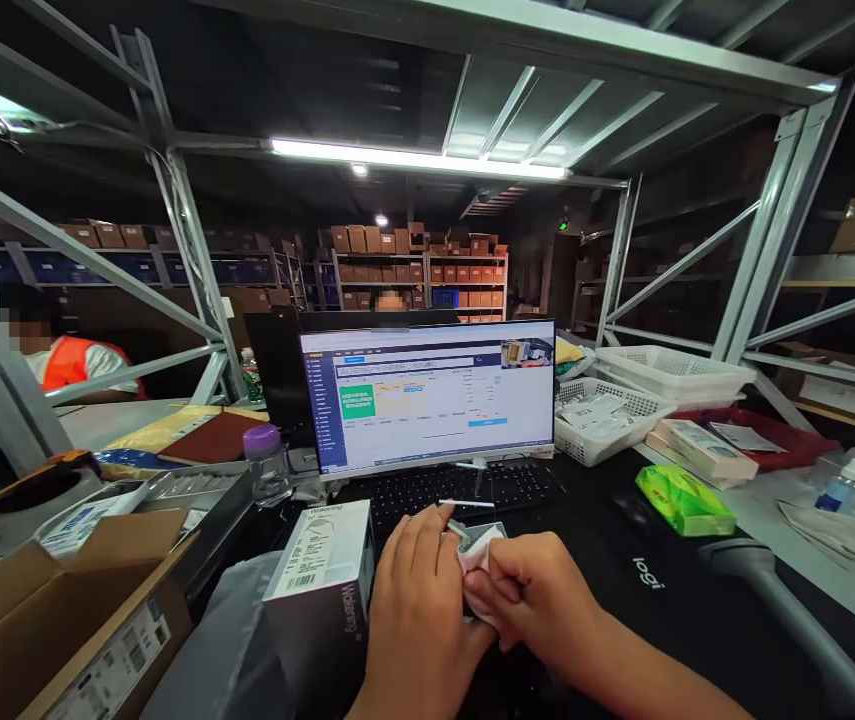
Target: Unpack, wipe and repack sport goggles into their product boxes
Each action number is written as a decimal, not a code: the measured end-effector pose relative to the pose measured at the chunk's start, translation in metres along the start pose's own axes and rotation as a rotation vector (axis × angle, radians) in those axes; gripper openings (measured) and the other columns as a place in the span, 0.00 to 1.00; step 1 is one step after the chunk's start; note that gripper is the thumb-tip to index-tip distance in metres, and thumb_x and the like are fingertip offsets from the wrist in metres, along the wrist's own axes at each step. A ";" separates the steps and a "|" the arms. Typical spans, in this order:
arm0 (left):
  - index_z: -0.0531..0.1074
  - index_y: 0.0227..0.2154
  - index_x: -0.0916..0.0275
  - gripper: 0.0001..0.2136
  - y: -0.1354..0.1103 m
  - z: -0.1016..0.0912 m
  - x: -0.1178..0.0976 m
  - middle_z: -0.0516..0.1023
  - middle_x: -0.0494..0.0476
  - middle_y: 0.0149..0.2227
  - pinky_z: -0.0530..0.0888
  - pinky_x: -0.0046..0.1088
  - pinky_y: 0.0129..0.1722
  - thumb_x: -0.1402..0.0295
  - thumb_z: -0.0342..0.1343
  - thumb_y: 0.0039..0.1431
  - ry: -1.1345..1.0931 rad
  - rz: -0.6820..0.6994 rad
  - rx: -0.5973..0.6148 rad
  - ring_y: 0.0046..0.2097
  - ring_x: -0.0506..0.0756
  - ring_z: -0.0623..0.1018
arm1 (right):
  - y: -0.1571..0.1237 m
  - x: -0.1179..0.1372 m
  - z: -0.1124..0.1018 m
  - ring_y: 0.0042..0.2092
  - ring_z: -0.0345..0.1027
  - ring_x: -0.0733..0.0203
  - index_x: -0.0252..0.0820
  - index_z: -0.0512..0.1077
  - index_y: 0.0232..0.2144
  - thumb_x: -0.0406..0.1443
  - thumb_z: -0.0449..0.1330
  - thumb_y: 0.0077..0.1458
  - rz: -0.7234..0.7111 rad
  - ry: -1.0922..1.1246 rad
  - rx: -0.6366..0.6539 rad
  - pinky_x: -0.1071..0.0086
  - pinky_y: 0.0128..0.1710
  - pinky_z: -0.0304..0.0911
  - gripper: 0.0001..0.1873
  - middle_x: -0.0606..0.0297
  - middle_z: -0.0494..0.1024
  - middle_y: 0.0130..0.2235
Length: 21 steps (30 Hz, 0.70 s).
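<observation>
My left hand (427,580) is bent over a small pale item (488,530) with box-like edges, steadying it from the left. Its fingers lie close together and hide most of that item. Against the item's near side, my right hand (536,590) pinches a crumpled white sheet (476,555), soft like tissue or a wipe. Just left of my left hand stands a tall box (329,560) with a white labelled top and "Wakening" printed on it. Beyond my fingers lie the keyboard (427,495) and a thin white strip (468,503).
A monitor (427,430) stands behind the keyboard. At left is an open cardboard box (127,640); a purple-capped bottle (266,465) is behind it. On the right are a green packet (686,500), a scanner (787,610) and white baskets (599,445). A person (86,365) sits far left.
</observation>
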State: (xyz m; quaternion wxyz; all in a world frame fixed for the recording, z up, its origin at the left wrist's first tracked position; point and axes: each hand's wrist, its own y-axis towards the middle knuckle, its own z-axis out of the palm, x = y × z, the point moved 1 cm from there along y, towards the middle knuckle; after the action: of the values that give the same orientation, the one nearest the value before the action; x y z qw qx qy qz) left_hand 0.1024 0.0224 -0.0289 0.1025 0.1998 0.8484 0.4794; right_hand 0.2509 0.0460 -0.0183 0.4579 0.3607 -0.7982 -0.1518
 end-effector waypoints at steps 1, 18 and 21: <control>0.68 0.47 0.64 0.22 0.000 0.001 0.001 0.76 0.71 0.52 0.77 0.57 0.49 0.74 0.57 0.44 -0.041 -0.006 0.013 0.52 0.70 0.76 | -0.001 0.001 -0.001 0.20 0.49 0.70 0.43 0.49 0.18 0.35 0.58 0.59 0.001 -0.018 0.004 0.72 0.23 0.45 0.24 0.76 0.57 0.15; 0.72 0.45 0.65 0.11 0.000 0.007 0.000 0.78 0.63 0.42 0.74 0.44 0.52 0.78 0.53 0.60 -0.219 0.160 -0.121 0.47 0.60 0.76 | 0.008 0.001 0.019 0.24 0.40 0.69 0.45 0.48 0.19 0.43 0.71 0.43 0.314 0.781 -0.547 0.73 0.22 0.43 0.32 0.77 0.50 0.20; 0.73 0.45 0.65 0.10 0.001 0.008 0.002 0.78 0.62 0.41 0.71 0.41 0.56 0.77 0.53 0.62 -0.260 0.193 -0.158 0.48 0.58 0.76 | 0.001 0.005 0.035 0.24 0.42 0.68 0.44 0.48 0.15 0.41 0.70 0.44 0.221 0.645 -0.634 0.72 0.23 0.44 0.31 0.75 0.53 0.20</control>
State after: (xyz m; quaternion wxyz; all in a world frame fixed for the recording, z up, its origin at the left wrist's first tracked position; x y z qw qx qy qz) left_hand 0.1040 0.0302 -0.0323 0.1802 0.3321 0.7644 0.5224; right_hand 0.2193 0.0401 -0.0340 0.7840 0.1444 -0.5628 -0.2186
